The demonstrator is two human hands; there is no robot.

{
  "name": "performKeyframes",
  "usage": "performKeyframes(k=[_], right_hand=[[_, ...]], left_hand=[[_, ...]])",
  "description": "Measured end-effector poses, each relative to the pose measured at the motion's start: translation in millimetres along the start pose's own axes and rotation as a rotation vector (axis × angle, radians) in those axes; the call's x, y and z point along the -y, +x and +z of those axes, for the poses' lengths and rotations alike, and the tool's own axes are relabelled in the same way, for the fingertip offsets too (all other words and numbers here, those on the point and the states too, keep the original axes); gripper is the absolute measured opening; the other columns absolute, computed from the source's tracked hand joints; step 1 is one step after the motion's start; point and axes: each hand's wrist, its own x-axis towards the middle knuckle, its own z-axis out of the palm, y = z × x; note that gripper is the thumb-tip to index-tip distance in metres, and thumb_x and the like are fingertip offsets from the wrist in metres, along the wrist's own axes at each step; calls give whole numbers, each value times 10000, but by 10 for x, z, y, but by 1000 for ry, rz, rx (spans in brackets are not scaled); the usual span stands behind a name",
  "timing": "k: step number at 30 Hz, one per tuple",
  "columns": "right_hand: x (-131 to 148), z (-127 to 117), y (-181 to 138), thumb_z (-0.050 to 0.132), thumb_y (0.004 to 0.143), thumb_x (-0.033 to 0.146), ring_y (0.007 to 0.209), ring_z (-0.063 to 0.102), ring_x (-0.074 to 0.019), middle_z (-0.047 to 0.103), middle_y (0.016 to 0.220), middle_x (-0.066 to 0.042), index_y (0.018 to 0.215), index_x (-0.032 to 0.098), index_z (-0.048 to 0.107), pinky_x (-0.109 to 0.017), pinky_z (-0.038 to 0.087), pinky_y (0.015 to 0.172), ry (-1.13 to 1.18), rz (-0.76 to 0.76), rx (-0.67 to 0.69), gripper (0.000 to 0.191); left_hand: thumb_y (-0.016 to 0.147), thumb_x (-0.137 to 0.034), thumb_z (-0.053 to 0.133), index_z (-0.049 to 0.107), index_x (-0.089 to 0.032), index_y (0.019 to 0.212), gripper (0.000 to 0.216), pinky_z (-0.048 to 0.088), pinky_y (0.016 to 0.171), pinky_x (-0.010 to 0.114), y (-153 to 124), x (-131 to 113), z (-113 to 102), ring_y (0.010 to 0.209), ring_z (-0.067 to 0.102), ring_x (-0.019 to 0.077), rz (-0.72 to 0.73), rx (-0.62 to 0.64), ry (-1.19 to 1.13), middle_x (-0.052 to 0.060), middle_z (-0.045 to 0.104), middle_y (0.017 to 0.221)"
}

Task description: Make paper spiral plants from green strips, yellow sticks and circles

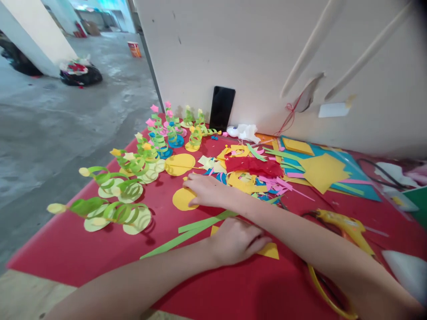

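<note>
My right hand (206,191) reaches across to the left, its fingers stretched out and lying on the edge of a yellow paper circle (181,200) on the red table cover (100,253). My left hand (236,240) lies nearer me, under the right forearm. Its fingers are curled down onto a yellow paper piece (269,251). Long green paper strips (196,225) run between the two hands.
Several green spiral paper trees (116,213) stand along the left edge and the back (170,133). Paper scraps (253,173), a yellow sheet (322,171), a yellow glue gun (347,224) and yellow-handled scissors (322,289) lie on the right. A black phone (222,108) leans on the wall.
</note>
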Motion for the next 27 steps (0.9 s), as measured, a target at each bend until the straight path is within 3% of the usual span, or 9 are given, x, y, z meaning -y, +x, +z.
performKeyframes(k=[3, 8, 11, 14, 16, 18, 22, 25, 27], right_hand=[[-62, 38, 43, 493, 832, 316, 852, 556, -147, 562, 977, -56, 995, 119, 535, -331, 480, 716, 89, 12, 15, 259], [-183, -17, 55, 492, 834, 314, 765, 569, -121, 587, 881, -33, 915, 109, 560, -305, 481, 682, 265, 33, -80, 230], [-236, -172, -105, 533, 804, 294, 654, 548, -98, 583, 722, 6, 790, 107, 580, -261, 454, 626, 392, 104, -251, 193], [-165, -375, -457, 527, 790, 260, 606, 510, -81, 549, 622, 24, 702, 122, 582, -221, 398, 600, 528, 236, -527, 173], [-22, -446, -757, 430, 838, 312, 564, 489, -73, 524, 608, 13, 705, 121, 568, -210, 372, 539, 625, 330, -705, 271], [142, -416, -1046, 377, 855, 349, 515, 496, -69, 532, 611, 8, 737, 127, 574, -197, 364, 472, 747, 370, -782, 320], [256, -171, -1437, 615, 675, 404, 521, 543, -106, 581, 572, 6, 642, 150, 619, -214, 418, 475, 938, 383, -817, 256], [186, -32, -1558, 344, 832, 471, 647, 567, -120, 629, 724, -26, 872, 187, 619, -250, 451, 582, 1010, 501, -1044, 397], [159, 21, -1572, 353, 829, 472, 699, 574, -132, 637, 800, -43, 930, 194, 607, -265, 456, 619, 1048, 534, -1109, 390]], left_hand=[[862, -282, 379, 599, -120, 941, 285, 436, 801, 372, 4, -7, -16, 866, 604, 232, -62, 42, -111, 137, 659, 936], [822, -313, 460, 624, -135, 855, 245, 459, 702, 293, 38, 4, -44, 738, 623, 194, -184, 91, -443, 96, 683, 827], [844, -324, 420, 619, -103, 832, 297, 475, 627, 276, 96, 63, -90, 577, 615, 152, -288, 80, -733, 112, 686, 829], [870, -349, 351, 586, -112, 911, 337, 487, 664, 302, 146, 139, -126, 547, 618, 134, -365, 38, -1023, 110, 682, 883], [880, -396, 301, 563, -119, 965, 390, 491, 679, 324, 162, 170, -127, 578, 628, 140, -410, 3, -1187, 105, 679, 885], [871, -442, 305, 553, -125, 995, 421, 489, 716, 342, 168, 166, -115, 662, 639, 152, -446, -36, -1317, 97, 670, 902], [855, -421, 341, 566, -165, 1019, 378, 437, 873, 373, 180, 68, -111, 998, 574, 205, -506, -93, -1521, 82, 618, 1077], [861, -368, 333, 555, -142, 1061, 375, 380, 943, 405, 204, -30, -140, 1125, 489, 236, -559, -105, -1629, 96, 558, 1183], [860, -348, 339, 557, -132, 1057, 365, 361, 960, 393, 221, -90, -160, 1128, 486, 231, -583, -140, -1664, 98, 562, 1176]])
